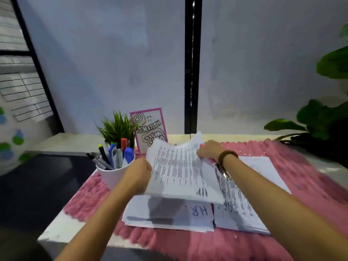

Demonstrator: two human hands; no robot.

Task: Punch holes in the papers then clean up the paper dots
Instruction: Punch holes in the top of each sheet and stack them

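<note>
Two stacks lie side by side on the pink mat [188, 245] at six o'clock: the left stack [169, 217], marked "H.R.", and the right stack [241, 210] of printed sheets, with a pen [223, 171] lying on its far part. Above the left stack hangs the sheaf [180, 172] to be punched, clear of it and casting a shadow on it. Its long axis runs from six to twelve o'clock, with the short near edge toward the person and the far edge curling up. The left hand [140, 172] grips the long edge at nine o'clock, fingers curled round the paper. The right hand [208, 150] holds the far corner at about one o'clock, fingers closed on it as far as the blur allows. The left hand is the nearer to the person. No hole punch shows plainly, and something pink by the right fingers is too blurred to name, so where the sheaf must go next is only a guess. Farther off at ten o'clock stand a white cup [113, 176] of pens, a small plant [117, 127] and a pink-framed card [148, 127] against the wall [113, 63].
</note>
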